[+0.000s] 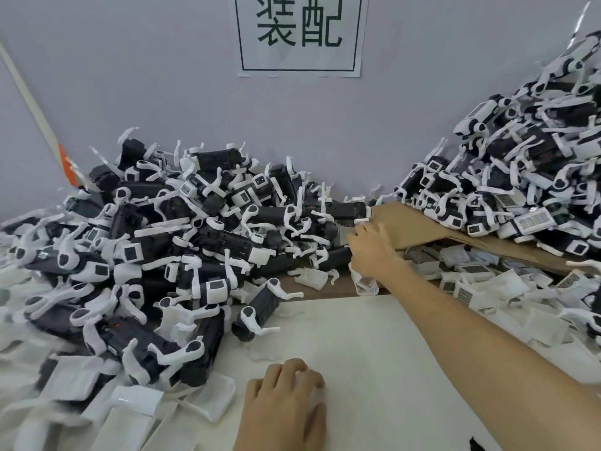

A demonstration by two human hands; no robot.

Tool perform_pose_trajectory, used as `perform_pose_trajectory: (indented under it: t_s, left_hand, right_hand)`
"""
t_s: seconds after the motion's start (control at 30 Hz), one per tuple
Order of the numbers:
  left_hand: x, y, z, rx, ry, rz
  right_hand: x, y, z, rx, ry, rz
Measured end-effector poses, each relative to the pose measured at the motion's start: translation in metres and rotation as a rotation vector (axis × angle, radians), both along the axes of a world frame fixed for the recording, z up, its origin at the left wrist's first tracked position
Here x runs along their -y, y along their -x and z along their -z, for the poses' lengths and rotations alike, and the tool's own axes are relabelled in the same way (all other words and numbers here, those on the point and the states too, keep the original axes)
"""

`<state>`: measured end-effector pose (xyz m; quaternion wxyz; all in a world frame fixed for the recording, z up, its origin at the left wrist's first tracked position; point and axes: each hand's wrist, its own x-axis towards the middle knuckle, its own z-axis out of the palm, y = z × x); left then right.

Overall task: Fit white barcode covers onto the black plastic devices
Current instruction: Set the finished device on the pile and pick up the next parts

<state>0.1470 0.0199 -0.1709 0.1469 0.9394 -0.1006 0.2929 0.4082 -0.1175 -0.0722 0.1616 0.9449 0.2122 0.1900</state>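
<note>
Lilac wall [130,76]; white mat [374,353]. Right hand [370,247], past mat's far edge: my fingers loose, empty, reaching device pile [195,242]. Left hand [286,388], near edge: curled, contents unclear. Next: grip one.

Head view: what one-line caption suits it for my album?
A right hand reaches toward heaped black devices beside a cardboard flap; the left hand rests on the table.

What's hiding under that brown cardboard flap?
White barcode covers lie heaped under the cardboard flap. How far the heap runs back beneath it is hidden, since the flap and the black devices piled on it cover that part.
</note>
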Motion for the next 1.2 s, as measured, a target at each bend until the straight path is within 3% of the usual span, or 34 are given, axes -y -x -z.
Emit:
perform_pose_trajectory:
  t_s: [0.2,0.4,0.6,0.67,0.77,0.93,1.07,1.2]
  left_hand:
    - [0.000,0.002,-0.002,-0.019,-0.017,-0.001]
    - [-0.001,0.013,-0.010,-0.170,-0.015,-0.036]
    - [0.000,0.021,-0.013,-0.254,0.031,-0.022]
    - [0.005,0.025,-0.023,-0.339,0.249,0.052]
    - [0.016,0.031,-0.033,-0.477,0.871,0.273]
    - [0.018,0.026,-0.031,-0.467,1.385,0.247]
    - [0.011,0.023,-0.028,-0.409,1.570,0.199]
    - [0.006,0.021,-0.028,-0.298,1.547,0.174]
  right_hand:
    - [-0.006,0.016,-0.009,0.014,-0.030,-0.035]
    - [0.003,0.065,-0.017,-0.084,-0.445,-0.199]
    - [0.038,0.141,-0.013,-0.278,-0.943,-0.195]
    - [0.044,0.176,0.001,-0.349,-1.173,-0.228]
    - [0.042,0.226,0.032,-0.447,-1.365,-0.376]
    - [0.029,0.251,0.050,-0.511,-1.180,-0.541]
    - [0.038,0.248,0.045,-0.543,-1.083,-0.607]
    - [0.067,0.219,0.043,-0.238,-1.023,-0.274]
